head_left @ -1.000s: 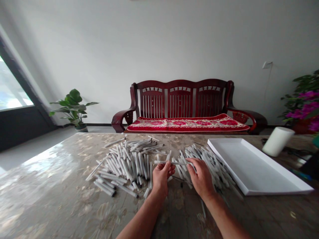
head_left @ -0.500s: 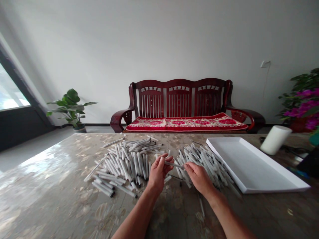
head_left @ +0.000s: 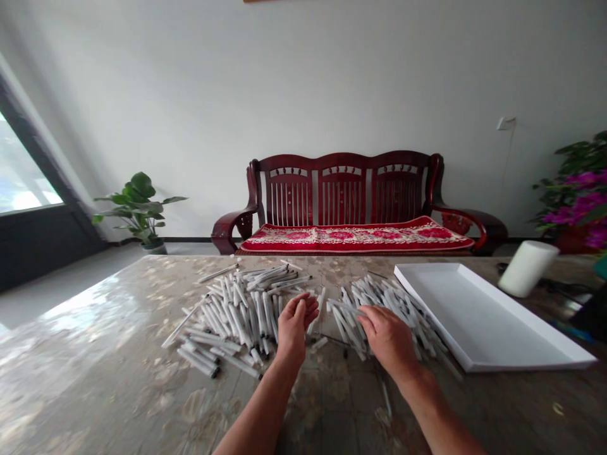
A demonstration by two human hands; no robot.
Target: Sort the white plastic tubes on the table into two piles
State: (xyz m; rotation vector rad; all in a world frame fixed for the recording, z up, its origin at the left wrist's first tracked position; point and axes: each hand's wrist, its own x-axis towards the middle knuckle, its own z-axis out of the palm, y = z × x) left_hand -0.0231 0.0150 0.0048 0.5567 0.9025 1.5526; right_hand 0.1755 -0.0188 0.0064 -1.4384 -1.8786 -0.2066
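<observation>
My right hand (head_left: 389,338) is closed on a slim pale pen (head_left: 347,308), which points left from its fingertips over the right-hand pile. My left hand (head_left: 293,328) has its fingers curled and the thumb against them; whatever it may hold is hidden. Beside my left hand lies a large heap of white pens (head_left: 232,313) with dark ends. A second pile of pens (head_left: 391,297) lies behind and beside my right hand. A small white piece (head_left: 320,344) and a dark thin stick (head_left: 334,340) rest on the table between the hands.
A shallow white tray (head_left: 493,316) stands right of the piles on the patterned table (head_left: 137,392). Behind its right side is a white roll (head_left: 528,268), near dark cables. One loose pen (head_left: 385,395) lies near my right forearm. A wooden bench (head_left: 341,189) stands beyond the table.
My hands have drawn apart. The pen that both hands held between them is now in my right hand alone, and my left fingers have curled in. The view has shifted slightly.
</observation>
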